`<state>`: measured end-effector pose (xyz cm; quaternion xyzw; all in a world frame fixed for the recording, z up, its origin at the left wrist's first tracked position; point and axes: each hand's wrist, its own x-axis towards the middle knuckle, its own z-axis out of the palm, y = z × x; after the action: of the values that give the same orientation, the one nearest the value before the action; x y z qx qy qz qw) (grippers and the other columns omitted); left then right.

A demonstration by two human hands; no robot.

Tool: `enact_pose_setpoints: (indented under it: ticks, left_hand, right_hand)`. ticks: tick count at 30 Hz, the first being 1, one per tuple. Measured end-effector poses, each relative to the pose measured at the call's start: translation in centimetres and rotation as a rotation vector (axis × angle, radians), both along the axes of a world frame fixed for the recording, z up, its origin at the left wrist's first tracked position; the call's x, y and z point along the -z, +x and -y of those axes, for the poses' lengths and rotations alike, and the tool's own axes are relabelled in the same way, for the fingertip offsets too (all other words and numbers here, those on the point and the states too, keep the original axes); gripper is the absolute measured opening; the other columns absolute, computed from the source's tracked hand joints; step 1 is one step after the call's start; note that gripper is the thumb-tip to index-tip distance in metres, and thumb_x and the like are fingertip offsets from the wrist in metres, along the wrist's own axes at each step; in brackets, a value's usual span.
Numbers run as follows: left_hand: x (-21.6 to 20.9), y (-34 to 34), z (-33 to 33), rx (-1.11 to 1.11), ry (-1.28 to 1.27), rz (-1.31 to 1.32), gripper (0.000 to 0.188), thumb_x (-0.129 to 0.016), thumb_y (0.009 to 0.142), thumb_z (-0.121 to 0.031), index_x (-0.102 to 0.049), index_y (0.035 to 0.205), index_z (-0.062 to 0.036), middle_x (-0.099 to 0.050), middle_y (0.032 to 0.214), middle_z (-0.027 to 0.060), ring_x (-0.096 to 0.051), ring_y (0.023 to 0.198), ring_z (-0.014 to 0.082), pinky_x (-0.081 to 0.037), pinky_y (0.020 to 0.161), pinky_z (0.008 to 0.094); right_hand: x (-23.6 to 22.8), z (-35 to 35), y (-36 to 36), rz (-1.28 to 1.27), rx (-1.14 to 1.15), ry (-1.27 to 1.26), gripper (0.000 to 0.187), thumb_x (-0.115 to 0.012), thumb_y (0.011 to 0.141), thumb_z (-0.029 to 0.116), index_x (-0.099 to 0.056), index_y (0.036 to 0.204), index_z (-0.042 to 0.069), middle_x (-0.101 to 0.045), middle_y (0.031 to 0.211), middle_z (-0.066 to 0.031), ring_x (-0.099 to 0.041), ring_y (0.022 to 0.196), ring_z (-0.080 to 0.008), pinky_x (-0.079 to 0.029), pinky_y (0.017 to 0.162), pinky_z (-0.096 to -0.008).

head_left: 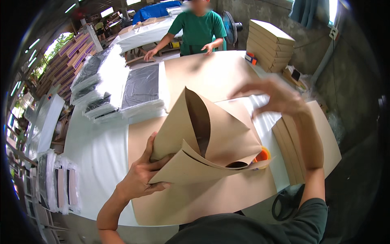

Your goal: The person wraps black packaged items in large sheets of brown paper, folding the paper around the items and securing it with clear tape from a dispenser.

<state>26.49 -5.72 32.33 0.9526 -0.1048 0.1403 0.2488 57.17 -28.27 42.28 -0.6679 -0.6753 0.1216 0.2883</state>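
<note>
My left hand (pixel 140 173) grips one end of a bent, curled piece of brown cardboard (pixel 227 136), its fingers wrapped round the edge. The cardboard is held up above the table and its folds gape open. To the right of it, my right hand (pixel 276 97) is raised with fingers apart and curved, blurred by motion, holding nothing that I can see. Under the cardboard lies a flat brown sheet (pixel 207 203) on the white-covered table (pixel 97 162). An orange roll of tape (pixel 263 154) shows partly behind the cardboard's right end.
Plastic-wrapped dark panels (pixel 142 87) are stacked at the back left. Another brown sheet (pixel 199 73) spans the far side, where a person in a green shirt (pixel 199 30) stands. Flat cardboard boxes (pixel 270 44) pile up at the back right; more boxes (pixel 321 138) lie at the right edge.
</note>
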Motion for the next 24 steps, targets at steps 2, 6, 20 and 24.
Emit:
enact_pose_setpoints:
  ticks: [2, 6, 20, 24]
  left_hand:
    - [0.0, -0.3, 0.0, 0.03, 0.106, 0.04, 0.056, -0.066, 0.084, -0.04, -0.058, 0.128, -0.006, -0.061, 0.126, 0.0053, -0.006, 0.144, 0.038, -0.039, 0.108, 0.0509]
    - [-0.3, -0.3, 0.5, 0.025, 0.11, 0.01, 0.059, -0.067, 0.083, -0.042, -0.057, 0.13, -0.0083, -0.06, 0.127, 0.0061, -0.006, 0.145, 0.0375, -0.038, 0.108, 0.0514]
    - [3.2, -1.1, 1.2, -0.257, -0.427, 0.235, 0.059, -0.082, 0.067, -0.032, -0.066, 0.122, -0.0157, -0.014, 0.156, 0.0223, -0.019, 0.143, 0.0374, -0.034, 0.11, 0.0462]
    - [3.5, -1.4, 0.7, -0.231, -0.559, 0.167, 0.057, -0.082, 0.067, -0.027, -0.066, 0.122, -0.0206, -0.013, 0.155, 0.0255, -0.022, 0.142, 0.0388, -0.035, 0.11, 0.046]
  right_hand:
    - [1.8, 0.3, 0.2, -0.022, -0.013, -0.561, 0.055, -0.083, 0.07, 0.012, -0.063, 0.12, 0.003, -0.07, 0.107, -0.0076, -0.063, 0.1, -0.0166, -0.049, 0.091, -0.0315]
    - [3.6, -1.1, -0.8, -0.281, 0.149, -0.532, 0.031, -0.081, 0.073, 0.01, -0.071, 0.099, -0.003, -0.072, 0.082, -0.0059, -0.059, 0.07, -0.0053, -0.049, 0.067, -0.0242]
    - [-7.3, -17.8, -11.7, 0.421, -0.388, -0.438, 0.032, -0.067, 0.079, 0.03, -0.071, 0.093, 0.002, -0.071, 0.083, -0.0086, -0.066, 0.079, -0.0158, -0.05, 0.071, -0.0301]
    - [-2.4, -21.0, -14.7, 0.611, -0.552, -0.563, 0.05, -0.068, 0.08, 0.047, -0.071, 0.09, -0.002, -0.069, 0.087, -0.0135, -0.067, 0.078, -0.0227, -0.055, 0.073, -0.0344]
